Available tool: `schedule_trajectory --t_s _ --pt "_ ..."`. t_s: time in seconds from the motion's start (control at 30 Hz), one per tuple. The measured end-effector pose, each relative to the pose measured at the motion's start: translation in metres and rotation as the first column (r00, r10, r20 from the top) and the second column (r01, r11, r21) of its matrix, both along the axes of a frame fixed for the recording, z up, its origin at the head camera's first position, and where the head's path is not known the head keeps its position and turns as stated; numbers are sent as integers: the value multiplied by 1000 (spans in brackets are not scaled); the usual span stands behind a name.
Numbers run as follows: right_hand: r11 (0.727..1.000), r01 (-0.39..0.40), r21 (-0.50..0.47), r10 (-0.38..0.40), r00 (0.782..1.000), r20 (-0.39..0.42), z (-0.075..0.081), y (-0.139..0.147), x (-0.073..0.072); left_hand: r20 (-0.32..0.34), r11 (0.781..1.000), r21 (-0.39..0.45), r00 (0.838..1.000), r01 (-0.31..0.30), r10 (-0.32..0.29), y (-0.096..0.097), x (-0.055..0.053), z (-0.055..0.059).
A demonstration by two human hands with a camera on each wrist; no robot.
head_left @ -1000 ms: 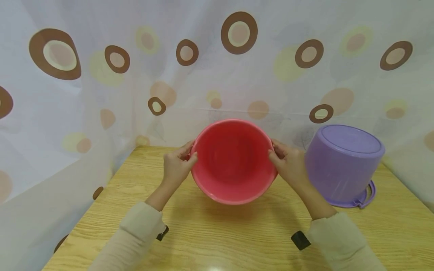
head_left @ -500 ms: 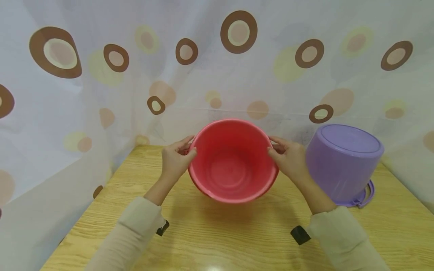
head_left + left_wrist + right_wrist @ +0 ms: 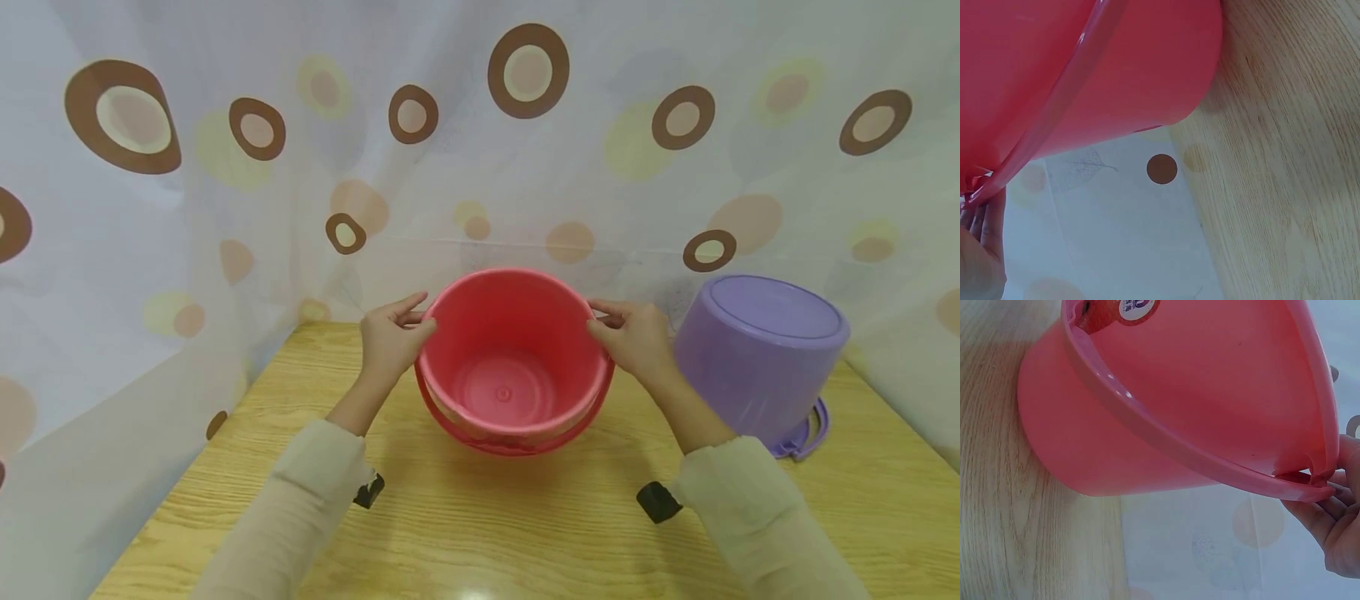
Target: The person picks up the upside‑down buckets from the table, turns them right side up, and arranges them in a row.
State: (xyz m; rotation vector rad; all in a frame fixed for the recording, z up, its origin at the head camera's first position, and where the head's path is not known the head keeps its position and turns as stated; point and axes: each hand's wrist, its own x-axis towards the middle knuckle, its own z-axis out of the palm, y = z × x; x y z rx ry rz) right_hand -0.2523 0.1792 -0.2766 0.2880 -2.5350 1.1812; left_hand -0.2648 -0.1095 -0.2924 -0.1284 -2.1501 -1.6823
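Observation:
A red plastic bucket stands in the middle of the table, its mouth tipped towards me so that the round bottom inside shows. Its carrying handle hangs down across the near side. My left hand holds the rim at the left, thumb at the edge and the other fingers outside, partly hidden. On the opposite side, my right hand pinches the rim beside the handle's joint. A label shows on the bucket's outer wall in the right wrist view.
A purple bucket stands upside down on the wooden table at the right, close to my right forearm, its handle on the tabletop. Behind and to the left hangs a pale sheet with brown and yellow circles.
The red bucket has tilted back more upright, so more of its inner bottom shows and its handle now appears below the near rim. Both hands have stayed at the rim.

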Motion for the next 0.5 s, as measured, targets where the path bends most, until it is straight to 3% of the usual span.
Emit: schedule_trajectory --t_s 0.33,0.5 --pt "1000 27 1 -27 999 34 -3 -1 -10 24 999 -28 999 -42 42 4 -5 2" --pt "996 45 -83 -37 995 95 -7 -2 -17 46 997 -42 997 -61 63 6 -13 0"
